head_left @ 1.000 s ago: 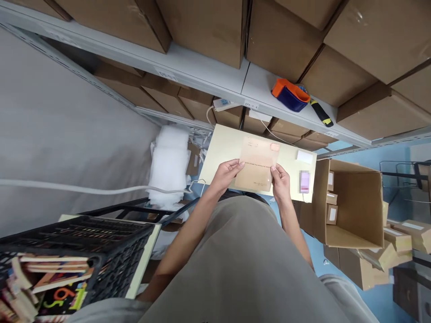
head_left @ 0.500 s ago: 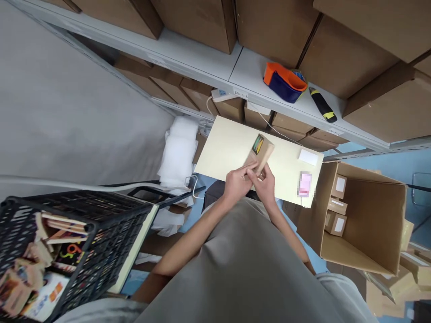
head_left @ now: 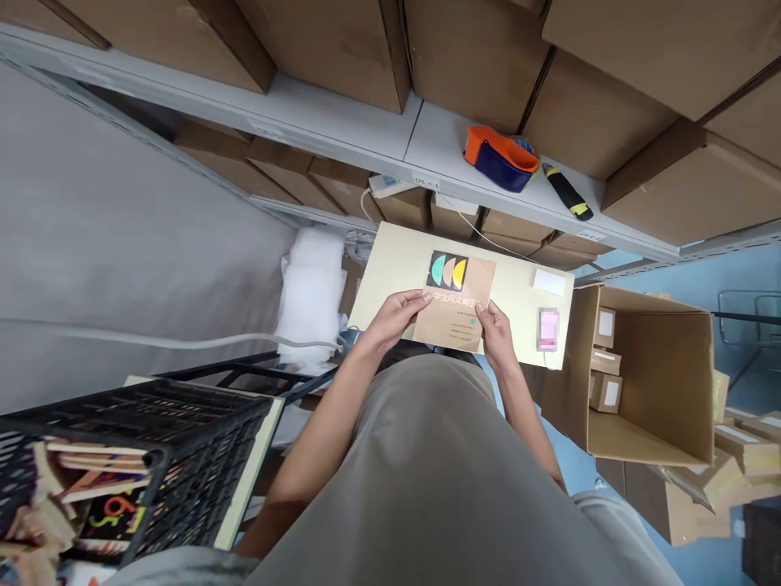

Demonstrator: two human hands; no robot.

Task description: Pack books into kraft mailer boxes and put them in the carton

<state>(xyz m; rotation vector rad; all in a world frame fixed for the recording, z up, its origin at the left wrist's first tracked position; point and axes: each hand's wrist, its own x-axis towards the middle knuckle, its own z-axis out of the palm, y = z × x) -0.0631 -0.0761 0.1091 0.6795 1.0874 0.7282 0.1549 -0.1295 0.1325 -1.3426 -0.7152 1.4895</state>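
A tan book [head_left: 455, 321] with a black panel of green, tan and yellow half-discs faces up over the cream work board [head_left: 390, 260]. My left hand [head_left: 399, 316] pinches its left edge between thumb and fingers. On the opposite edge, my right hand [head_left: 495, 330] grips it the same way. To the right on the board lie a white slip [head_left: 549, 282] and a blurred pink item [head_left: 547, 330].
An open carton [head_left: 652, 374] with small boxes stands at the right. A black crate [head_left: 201, 456] of books is at the lower left. The shelf above bears a tape dispenser [head_left: 500, 159] and a cutter [head_left: 567, 191]. White wrap [head_left: 312, 293] sits left.
The book has turned from a tilted, edge-on pose to show its cover flat. My hands have moved apart from near each other to its two side edges.
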